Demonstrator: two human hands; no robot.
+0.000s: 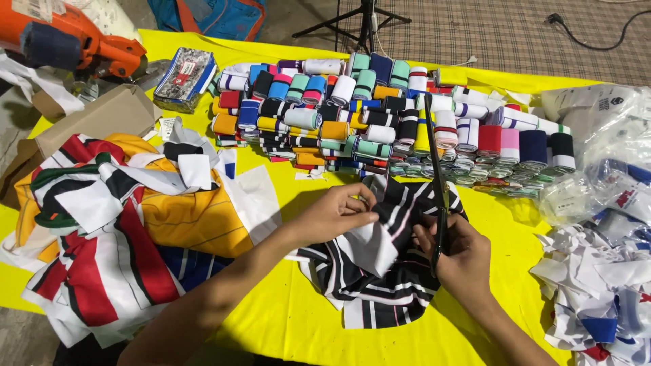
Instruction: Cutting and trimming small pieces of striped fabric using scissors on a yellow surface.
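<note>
My left hand pinches a white fold of a black-and-white striped cloth that lies bunched on the yellow table. My right hand grips the handles of long black scissors. Their blades are closed and point away from me, over the cloth's far edge. Both hands rest on the cloth, close together.
Rows of rolled coloured ribbed bands fill the table's far side. A heap of striped red, white and orange fabric lies at left. White scraps and clear plastic bags sit at right. A cardboard box and an orange tool are at far left.
</note>
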